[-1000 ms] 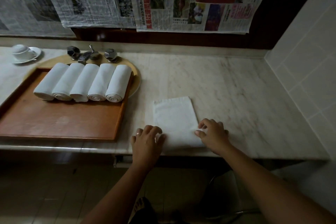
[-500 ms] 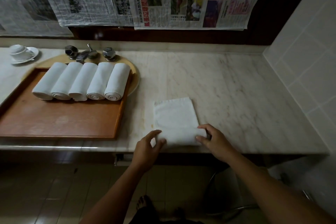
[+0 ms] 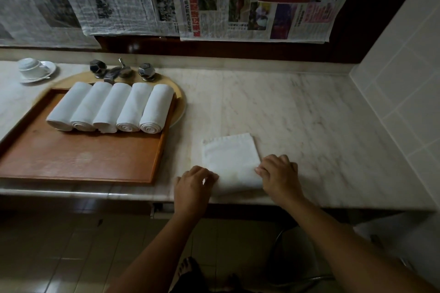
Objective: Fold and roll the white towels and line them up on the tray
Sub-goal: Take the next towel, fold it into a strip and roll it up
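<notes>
A folded white towel [image 3: 229, 156] lies on the marble counter [image 3: 309, 126] near its front edge, its near end rolled into a thick bulge. My left hand [image 3: 194, 185] grips the left end of that roll with curled fingers. My right hand [image 3: 279, 175] curls over the right end. Several rolled white towels [image 3: 112, 108] lie side by side along the far part of the brown wooden tray [image 3: 83, 159], to the left of the hands.
A round tan tray [image 3: 179, 102] sticks out from under the wooden one. Metal tap handles [image 3: 146, 70] stand behind it, and a white cup on a saucer [image 3: 35, 70] sits far left. Newspapers cover the back wall; a tiled wall [image 3: 404, 74] bounds the right.
The near end of the towel has been rolled up further away from me, and both hands have moved forward with it, curling over the roll's ends.
</notes>
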`<state>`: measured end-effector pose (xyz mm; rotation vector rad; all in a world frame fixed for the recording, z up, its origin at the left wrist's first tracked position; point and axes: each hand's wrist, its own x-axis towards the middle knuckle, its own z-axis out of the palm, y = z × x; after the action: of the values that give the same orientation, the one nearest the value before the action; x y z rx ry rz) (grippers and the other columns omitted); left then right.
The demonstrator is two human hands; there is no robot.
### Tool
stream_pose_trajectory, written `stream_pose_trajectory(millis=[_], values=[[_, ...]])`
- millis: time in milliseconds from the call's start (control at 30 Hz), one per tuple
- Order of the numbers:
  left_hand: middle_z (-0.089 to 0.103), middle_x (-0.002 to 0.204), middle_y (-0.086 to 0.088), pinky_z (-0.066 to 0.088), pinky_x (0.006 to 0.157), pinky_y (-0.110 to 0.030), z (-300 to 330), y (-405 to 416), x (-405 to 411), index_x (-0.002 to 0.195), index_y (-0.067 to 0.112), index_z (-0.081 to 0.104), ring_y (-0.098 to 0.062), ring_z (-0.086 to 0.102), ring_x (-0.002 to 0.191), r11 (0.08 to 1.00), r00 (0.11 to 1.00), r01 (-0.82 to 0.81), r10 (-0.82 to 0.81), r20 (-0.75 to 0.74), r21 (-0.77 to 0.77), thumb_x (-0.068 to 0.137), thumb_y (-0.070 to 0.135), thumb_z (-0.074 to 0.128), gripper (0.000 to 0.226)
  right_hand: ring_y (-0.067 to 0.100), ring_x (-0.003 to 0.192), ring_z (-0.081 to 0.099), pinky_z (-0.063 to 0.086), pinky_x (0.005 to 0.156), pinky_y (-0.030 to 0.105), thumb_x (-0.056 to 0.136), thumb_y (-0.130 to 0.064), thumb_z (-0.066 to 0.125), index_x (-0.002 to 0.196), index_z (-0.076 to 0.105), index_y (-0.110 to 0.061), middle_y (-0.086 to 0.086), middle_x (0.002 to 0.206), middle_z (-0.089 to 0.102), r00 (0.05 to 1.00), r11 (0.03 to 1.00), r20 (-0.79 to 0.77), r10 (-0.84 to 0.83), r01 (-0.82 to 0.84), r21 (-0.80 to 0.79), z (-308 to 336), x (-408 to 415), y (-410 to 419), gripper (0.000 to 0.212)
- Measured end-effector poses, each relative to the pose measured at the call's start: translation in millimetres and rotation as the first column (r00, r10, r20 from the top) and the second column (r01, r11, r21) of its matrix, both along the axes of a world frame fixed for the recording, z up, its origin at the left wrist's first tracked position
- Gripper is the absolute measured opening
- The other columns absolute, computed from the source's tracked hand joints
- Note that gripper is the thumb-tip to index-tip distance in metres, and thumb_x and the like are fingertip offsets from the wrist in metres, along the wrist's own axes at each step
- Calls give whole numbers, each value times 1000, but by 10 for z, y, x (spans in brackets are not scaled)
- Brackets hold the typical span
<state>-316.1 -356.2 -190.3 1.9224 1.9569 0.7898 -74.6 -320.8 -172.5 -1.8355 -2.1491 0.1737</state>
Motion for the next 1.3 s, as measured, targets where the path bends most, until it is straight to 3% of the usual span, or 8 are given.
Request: stream_pose_trajectory(millis=[167, 333, 467, 567, 700, 933, 1100, 1300], values=[[60, 127, 18, 45, 79, -35, 4, -235, -79, 121, 33, 59, -3, 63, 71, 985, 978, 173, -172, -117, -5, 96, 63, 38, 44, 23, 112, 54, 38, 91, 39, 90, -47, 47, 129, 57, -26, -4, 132, 59, 982, 989, -172, 83, -102, -103, -192, 213, -225, 45], [53, 126, 29, 58, 73, -30, -82, -382, -64, 136, 30, 54, -4, 66, 82, 983, 955, 179, -165, 245, -40, 92, 59, 54, 52, 20, 107, 53, 36, 98, 36, 91, -45, 62, 130, 43, -43, -5, 119, 56, 951, 944, -309, 0, -102, -315, -203, 288, -309, 44], [64, 117, 12, 53, 70, -21, -79, -283, -48, 133, 33, 56, -6, 61, 81, 975, 917, 108, -22, 399, -196, 92, 58, 55, 48, 19, 96, 59, 47, 92, 38, 90, -50, 63, 122, 53, -39, -6, 101, 61, 920, 907, -380, -94, -79, -414, -94, 268, -160, 35], [67, 115, 6, 55, 85, -39, -66, -103, -86, 129, 30, 60, -15, 64, 102, 957, 937, 118, -19, 349, -264, 94, 67, 46, 53, 22, 104, 59, 42, 99, 43, 91, -57, 57, 119, 53, -41, -3, 113, 64, 935, 883, -326, -141, -30, -469, -54, 222, -19, 32], [69, 104, 7, 53, 78, -34, -12, 114, -130, 118, 28, 68, -13, 65, 93, 956, 973, 70, -2, 231, -286, 83, 78, 43, 66, 21, 108, 55, 34, 101, 43, 89, -60, 57, 111, 49, -43, -5, 114, 62, 943, 867, -263, -203, 48, -496, 1, 143, 112, 29], [67, 97, 14, 54, 66, -44, -52, 118, -14, 91, 30, 68, -10, 62, 74, 994, 994, 72, -79, 78, 84, 96, 40, 60, 15, 23, 104, 50, 26, 79, 36, 92, -52, 40, 107, 68, -32, -14, 120, 61, 999, 999, -44, 8, -10, -43, -113, 81, -99, 38], [58, 135, 14, 55, 80, -40, -107, -115, -98, 130, 29, 58, 0, 61, 65, 975, 976, 218, -217, -18, 35, 98, 56, 46, 43, 16, 125, 41, 33, 101, 40, 90, -49, 50, 143, 47, -34, -14, 154, 37, 981, 966, -163, 108, -142, -215, -194, 302, -280, 55], [64, 114, 9, 51, 65, -17, -84, -279, -104, 132, 34, 54, -8, 63, 80, 968, 917, 177, -96, 387, -179, 92, 51, 60, 45, 15, 119, 54, 46, 99, 30, 92, -36, 67, 132, 56, -38, -6, 131, 58, 864, 908, -494, -95, -128, -399, -114, 279, -241, 42]])
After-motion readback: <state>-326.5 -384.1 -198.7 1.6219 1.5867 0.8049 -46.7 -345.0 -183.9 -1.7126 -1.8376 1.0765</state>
